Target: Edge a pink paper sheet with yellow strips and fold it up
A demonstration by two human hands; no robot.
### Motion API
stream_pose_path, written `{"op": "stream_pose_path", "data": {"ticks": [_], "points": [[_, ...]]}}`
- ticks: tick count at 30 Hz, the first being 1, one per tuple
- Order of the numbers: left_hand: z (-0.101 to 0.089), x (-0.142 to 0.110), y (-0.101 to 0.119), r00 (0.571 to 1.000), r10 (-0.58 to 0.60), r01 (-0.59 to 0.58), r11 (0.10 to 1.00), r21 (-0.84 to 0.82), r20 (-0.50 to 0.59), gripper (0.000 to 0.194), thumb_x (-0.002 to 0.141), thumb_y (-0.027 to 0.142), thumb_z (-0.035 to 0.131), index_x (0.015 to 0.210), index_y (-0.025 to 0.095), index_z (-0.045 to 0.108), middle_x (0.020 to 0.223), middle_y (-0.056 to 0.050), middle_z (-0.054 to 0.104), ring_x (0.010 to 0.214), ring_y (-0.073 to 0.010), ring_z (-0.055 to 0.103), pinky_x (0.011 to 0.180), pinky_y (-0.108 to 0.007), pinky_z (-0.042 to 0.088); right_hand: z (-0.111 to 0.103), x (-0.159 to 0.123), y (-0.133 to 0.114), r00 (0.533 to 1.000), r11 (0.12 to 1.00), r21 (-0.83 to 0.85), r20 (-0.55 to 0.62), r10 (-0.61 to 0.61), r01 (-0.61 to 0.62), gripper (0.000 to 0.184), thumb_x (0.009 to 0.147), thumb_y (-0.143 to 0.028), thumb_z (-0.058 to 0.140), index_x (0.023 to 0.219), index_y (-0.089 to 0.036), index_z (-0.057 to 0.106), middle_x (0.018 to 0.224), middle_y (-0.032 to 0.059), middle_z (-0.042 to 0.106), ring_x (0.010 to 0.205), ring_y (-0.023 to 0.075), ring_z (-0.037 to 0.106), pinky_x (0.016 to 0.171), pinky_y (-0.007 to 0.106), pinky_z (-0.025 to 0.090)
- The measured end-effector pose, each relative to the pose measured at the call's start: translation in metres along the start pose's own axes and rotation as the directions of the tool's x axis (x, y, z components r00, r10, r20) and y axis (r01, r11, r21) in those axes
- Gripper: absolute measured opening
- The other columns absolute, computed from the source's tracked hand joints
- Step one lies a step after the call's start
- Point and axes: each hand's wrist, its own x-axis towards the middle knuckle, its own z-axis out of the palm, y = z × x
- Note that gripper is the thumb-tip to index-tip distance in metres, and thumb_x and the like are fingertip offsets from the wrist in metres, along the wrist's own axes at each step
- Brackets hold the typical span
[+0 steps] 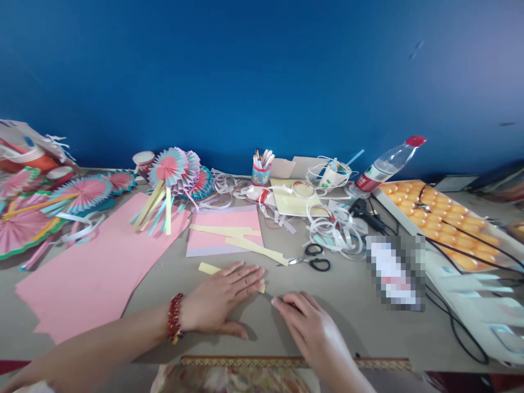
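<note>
My left hand lies flat on the table with its fingers stretched out, pressing down a pale yellow paper strip. Only the strip's two ends show beyond the hand. To its right, my right hand is closed in a pinch near the strip's right end. Something thin and greyish seems to stick out from those fingertips toward the strip, too small to make out. Just above the hands, more yellow strips rest partly on a pink and lilac sheet. Black-handled scissors lie beside them.
Pink sheets and folded paper fans cover the left side. Coiled white strips, a black glue gun and a tilted-looking bottle are right of centre. A pen cup stands by the blue wall. Cables run along the right.
</note>
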Motion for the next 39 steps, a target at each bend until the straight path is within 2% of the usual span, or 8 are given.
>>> {"op": "stream_pose_path", "data": {"ticks": [8,13,20,28,35,39], "points": [[-0.001,0.001,0.001,0.998,0.01,-0.011,1.0,-0.019,-0.056,0.091,0.091,0.066,0.05,0.158,0.018,0.012,0.163,-0.012,0.015,0.15,-0.0281,0.016,0.124,-0.047,0.008,0.012,0.007,-0.013,0.999,0.998,-0.039,-0.024,0.048,-0.049,0.033,0.091,-0.005,0.047,0.113,-0.019,0.068,0.092,0.0082,0.063,0.082,0.02,0.059,0.073,0.028,0.054],[-0.008,-0.011,-0.002,0.998,-0.013,0.013,1.0,-0.003,-0.066,0.091,0.091,0.066,0.052,0.158,0.019,0.011,0.162,-0.011,0.018,0.149,-0.0283,0.019,0.124,-0.047,0.008,0.012,0.007,-0.013,0.999,0.998,-0.033,-0.023,0.049,-0.049,0.035,0.091,-0.005,0.045,0.114,-0.02,0.068,0.092,0.0078,0.063,0.082,0.0198,0.059,0.072,0.028,0.054],[-0.007,-0.028,-0.005,0.998,-0.055,0.055,0.998,0.015,-0.002,0.094,0.09,0.068,0.051,0.159,0.021,0.007,0.163,-0.009,0.014,0.15,-0.028,0.017,0.124,-0.045,0.008,0.014,0.008,-0.013,0.999,0.998,-0.058,-0.026,0.032,-0.033,0.035,0.09,-0.004,0.047,0.114,-0.019,0.067,0.09,0.0071,0.062,0.081,0.0195,0.058,0.072,0.027,0.054],[-0.005,-0.027,-0.005,0.998,-0.06,0.06,0.998,0.007,-0.016,0.094,0.09,0.07,0.05,0.159,0.021,0.008,0.163,-0.01,0.013,0.15,-0.0281,0.016,0.124,-0.046,0.007,0.019,0.012,-0.021,0.999,0.994,-0.105,-0.013,0.034,-0.036,0.034,0.09,-0.004,0.048,0.114,-0.018,0.067,0.089,0.007,0.063,0.081,0.019,0.058,0.072,0.027,0.053],[-0.007,-0.026,-0.006,0.997,-0.073,0.073,0.997,-0.005,0.012,0.094,0.09,0.071,0.048,0.159,0.021,0.008,0.164,-0.01,0.011,0.151,-0.0287,0.014,0.123,-0.046,0.007,0.019,0.015,-0.031,0.992,0.986,-0.105,-0.007,0.126,-0.126,0.031,0.091,-0.008,0.05,0.111,-0.024,0.069,0.095,0.0066,0.063,0.082,0.0175,0.059,0.071,0.025,0.051],[-0.006,-0.027,-0.006,0.998,-0.062,0.062,0.998,0.003,0.015,0.093,0.091,0.07,0.047,0.159,0.021,0.007,0.164,-0.01,0.011,0.151,-0.0282,0.014,0.124,-0.046,0.006,0.025,0.009,-0.03,0.993,0.986,-0.123,-0.035,0.11,-0.114,0.03,0.092,-0.008,0.05,0.112,-0.02,0.068,0.093,0.0064,0.062,0.079,0.0179,0.059,0.071,0.027,0.051]]}}
